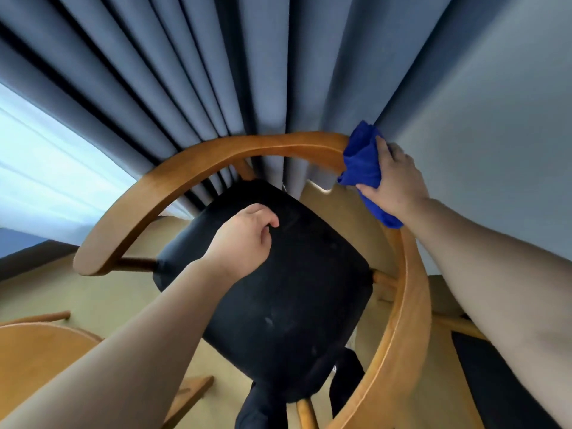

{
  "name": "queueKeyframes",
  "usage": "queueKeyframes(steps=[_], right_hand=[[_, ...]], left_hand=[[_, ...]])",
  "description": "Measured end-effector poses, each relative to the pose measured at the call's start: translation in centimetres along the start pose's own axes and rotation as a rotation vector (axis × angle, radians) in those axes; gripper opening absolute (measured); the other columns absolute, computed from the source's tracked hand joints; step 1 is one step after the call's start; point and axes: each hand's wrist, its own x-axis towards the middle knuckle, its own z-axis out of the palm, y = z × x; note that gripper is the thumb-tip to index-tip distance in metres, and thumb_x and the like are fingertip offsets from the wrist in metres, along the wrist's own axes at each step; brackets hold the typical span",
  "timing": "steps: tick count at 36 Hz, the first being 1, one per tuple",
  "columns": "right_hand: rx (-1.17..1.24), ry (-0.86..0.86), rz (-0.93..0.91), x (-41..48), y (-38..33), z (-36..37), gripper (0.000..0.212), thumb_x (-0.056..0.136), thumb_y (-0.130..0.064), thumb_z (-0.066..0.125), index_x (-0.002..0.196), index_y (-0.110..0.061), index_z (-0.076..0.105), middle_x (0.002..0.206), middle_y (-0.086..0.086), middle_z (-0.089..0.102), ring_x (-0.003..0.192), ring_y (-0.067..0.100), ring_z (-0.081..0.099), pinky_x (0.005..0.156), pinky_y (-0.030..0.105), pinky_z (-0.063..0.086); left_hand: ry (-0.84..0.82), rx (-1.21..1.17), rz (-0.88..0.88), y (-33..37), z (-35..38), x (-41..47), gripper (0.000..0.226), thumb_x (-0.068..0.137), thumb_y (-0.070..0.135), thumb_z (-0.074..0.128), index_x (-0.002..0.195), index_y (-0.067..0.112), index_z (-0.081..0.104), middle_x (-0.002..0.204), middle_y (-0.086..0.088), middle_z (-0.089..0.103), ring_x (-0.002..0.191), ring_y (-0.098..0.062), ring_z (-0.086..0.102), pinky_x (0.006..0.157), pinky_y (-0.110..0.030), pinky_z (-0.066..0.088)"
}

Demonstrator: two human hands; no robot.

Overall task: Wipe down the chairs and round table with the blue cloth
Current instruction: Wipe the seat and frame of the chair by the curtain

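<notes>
On the far right bend of the chair's curved rail (247, 150), your right hand (394, 181) clamps the blue cloth (362, 162) against the wood. The cloth looks soft and light and will bunch easily, so hold it wadded under your palm. Your left hand (244, 239) hangs loosely curled over the black seat (294, 289), holding nothing.

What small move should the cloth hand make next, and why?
Probably slide the blue cloth leftward along the curved wooden rail: the right hand presses it on the rail's right bend, and the rest of the arc lies bare.
</notes>
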Motion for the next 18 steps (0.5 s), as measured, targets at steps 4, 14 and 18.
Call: queueKeyframes(steps=[4, 14, 18], right_hand=[[0.04, 0.029, 0.073, -1.8, 0.9, 0.8, 0.099, 0.077, -0.051, 0.069, 0.152, -0.016, 0.014, 0.141, 0.015, 0.04, 0.121, 0.038, 0.045, 0.094, 0.053, 0.047], [0.166, 0.108, 0.148, -5.4, 2.4, 2.8, 0.101, 0.075, -0.046, 0.074, 0.151, -0.012, 0.016, 0.14, 0.017, 0.04, 0.123, 0.037, 0.045, 0.094, 0.052, 0.048], [0.195, 0.092, 0.202, -7.2, 3.5, 3.8, 0.103, 0.076, -0.046, 0.075, 0.151, -0.013, 0.013, 0.144, 0.018, 0.037, 0.125, 0.039, 0.044, 0.096, 0.054, 0.047]], left_hand=[[-0.015, 0.019, 0.022, 0.1, -0.1, -0.3, 0.023, 0.085, 0.006, 0.048, 0.098, 0.018, 0.063, 0.106, 0.007, 0.058, 0.067, -0.014, 0.056, 0.069, -0.038, 0.052], [-0.004, 0.071, -0.054, 1.2, 1.5, -2.7, 0.026, 0.086, 0.007, 0.046, 0.1, 0.02, 0.063, 0.111, 0.008, 0.058, 0.082, -0.013, 0.056, 0.074, -0.034, 0.051], [-0.001, 0.073, -0.081, 2.3, 2.9, -4.5, 0.027, 0.086, 0.007, 0.046, 0.103, 0.021, 0.062, 0.112, 0.008, 0.058, 0.09, -0.016, 0.059, 0.077, -0.034, 0.051]])
